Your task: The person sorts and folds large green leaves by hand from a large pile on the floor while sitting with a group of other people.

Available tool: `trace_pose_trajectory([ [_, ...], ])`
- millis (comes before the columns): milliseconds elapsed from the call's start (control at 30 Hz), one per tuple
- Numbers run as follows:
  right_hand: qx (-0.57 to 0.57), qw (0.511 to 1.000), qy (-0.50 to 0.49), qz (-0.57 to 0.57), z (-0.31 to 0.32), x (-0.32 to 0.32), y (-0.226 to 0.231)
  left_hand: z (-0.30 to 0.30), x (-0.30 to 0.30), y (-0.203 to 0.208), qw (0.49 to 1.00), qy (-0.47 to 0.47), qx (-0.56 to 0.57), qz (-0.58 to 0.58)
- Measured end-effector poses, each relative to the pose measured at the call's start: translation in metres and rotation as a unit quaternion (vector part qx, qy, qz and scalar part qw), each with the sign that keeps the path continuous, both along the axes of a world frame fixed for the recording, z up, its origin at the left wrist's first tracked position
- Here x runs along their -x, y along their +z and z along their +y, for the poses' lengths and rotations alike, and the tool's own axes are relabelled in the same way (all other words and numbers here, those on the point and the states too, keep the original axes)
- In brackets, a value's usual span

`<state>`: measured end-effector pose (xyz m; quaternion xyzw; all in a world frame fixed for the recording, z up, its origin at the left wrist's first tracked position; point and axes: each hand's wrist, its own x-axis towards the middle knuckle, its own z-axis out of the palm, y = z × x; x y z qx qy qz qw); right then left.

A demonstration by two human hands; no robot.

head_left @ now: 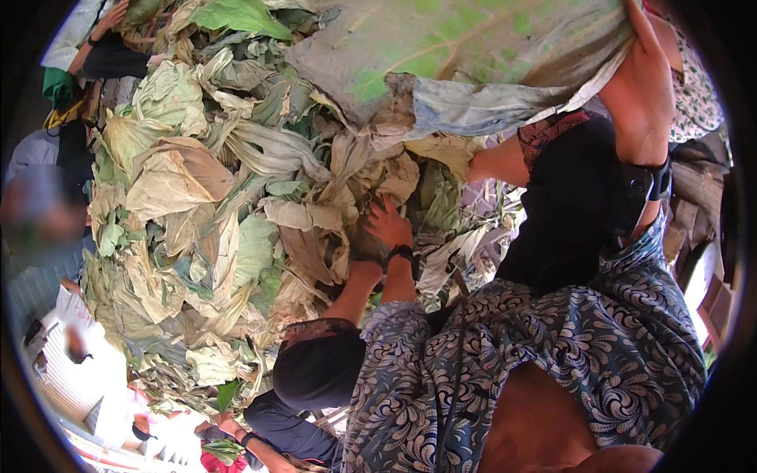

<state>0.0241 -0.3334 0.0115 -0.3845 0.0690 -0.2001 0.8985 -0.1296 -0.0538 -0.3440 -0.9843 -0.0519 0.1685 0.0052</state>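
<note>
A very large broad leaf (473,55), grey-brown with green patches and pale veins, spreads across the top of the view. My right hand (648,39), partly cut off by the upper rim, grips its right edge. The leaf's near edge is folded over, showing a pale grey underside. My left hand (388,224), with a black band at the wrist, lies spread on the heap of dried leaves (288,213) between my knees. Its fingers are apart and touch a crumpled brown leaf.
The heap of tan and greenish leaves fills the left and middle. Co-workers sit around it: a dark-sleeved arm (118,59) at the upper left, a person (43,205) at the left, and a hand (230,426) by a green leaf at the bottom. Wooden pieces (698,181) lie at right.
</note>
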Motion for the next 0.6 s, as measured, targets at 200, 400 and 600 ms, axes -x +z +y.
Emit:
trace_pose_trajectory([
  [200,-0.013,0.997,0.082,-0.005,0.002,0.008,0.015,0.047,-0.073,0.036,0.990,0.087,0.043,-0.100],
  [400,0.031,0.994,0.096,-0.040,0.000,0.006,0.009,0.067,-0.096,0.026,0.978,0.175,0.111,-0.031],
  [600,0.286,0.932,-0.122,0.185,-0.044,0.018,0.004,0.027,-0.050,0.031,0.995,0.064,0.078,-0.004],
])
